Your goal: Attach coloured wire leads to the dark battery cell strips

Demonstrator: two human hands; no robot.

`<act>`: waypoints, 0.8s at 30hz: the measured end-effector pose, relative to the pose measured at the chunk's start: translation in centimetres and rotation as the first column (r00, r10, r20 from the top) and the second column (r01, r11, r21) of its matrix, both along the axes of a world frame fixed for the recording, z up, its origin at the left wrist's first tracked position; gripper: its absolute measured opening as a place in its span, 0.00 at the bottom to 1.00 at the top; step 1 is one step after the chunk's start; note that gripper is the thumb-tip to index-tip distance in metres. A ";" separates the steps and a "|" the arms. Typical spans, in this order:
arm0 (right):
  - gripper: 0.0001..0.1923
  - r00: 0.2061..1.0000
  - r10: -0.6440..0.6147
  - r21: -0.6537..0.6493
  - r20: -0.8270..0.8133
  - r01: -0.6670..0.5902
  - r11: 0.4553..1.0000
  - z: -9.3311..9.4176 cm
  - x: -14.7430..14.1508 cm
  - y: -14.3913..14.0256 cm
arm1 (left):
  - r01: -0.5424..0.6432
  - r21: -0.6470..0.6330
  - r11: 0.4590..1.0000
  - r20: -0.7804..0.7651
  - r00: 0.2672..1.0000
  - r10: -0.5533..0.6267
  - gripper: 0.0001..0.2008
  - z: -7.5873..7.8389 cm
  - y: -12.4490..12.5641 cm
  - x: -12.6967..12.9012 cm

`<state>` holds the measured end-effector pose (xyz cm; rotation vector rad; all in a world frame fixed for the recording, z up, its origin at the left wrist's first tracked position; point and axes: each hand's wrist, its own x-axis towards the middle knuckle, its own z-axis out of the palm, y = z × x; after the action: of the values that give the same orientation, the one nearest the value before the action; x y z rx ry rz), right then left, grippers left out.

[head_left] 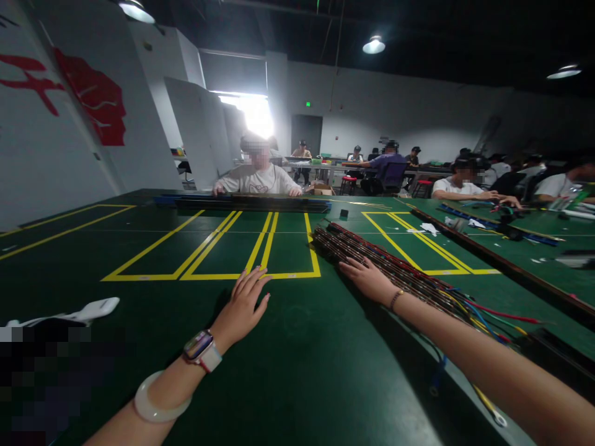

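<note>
My left hand reaches over the green tabletop, near the front edge of a yellow-taped rectangle. Its fingers are stretched out and it holds nothing. My right hand lies with extended fingers against the left side of a bundle of long, thin, dark strips. The bundle slants from the middle of the table toward my right arm. Red, blue, yellow and green cables come out of its near end, partly under my forearm. A ring terminal tips one cable.
Across the table a person sits behind a stack of long dark bars. A long brown bar runs along the right. White paper scraps lie beyond the bundle. A white object is at left. Other people sit farther back.
</note>
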<state>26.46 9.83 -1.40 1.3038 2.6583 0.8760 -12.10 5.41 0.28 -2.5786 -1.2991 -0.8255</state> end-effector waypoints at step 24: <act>0.29 0.896 -0.437 -0.086 -0.075 0.431 0.898 -1.1 14.6 3.8 | -0.016 -0.151 0.988 0.065 0.998 0.026 0.19 0.0 -0.2 -0.2</act>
<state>41.02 13.64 -2.48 1.8573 2.2772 0.6694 -12.30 5.24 0.24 -2.6675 -1.4577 -0.8481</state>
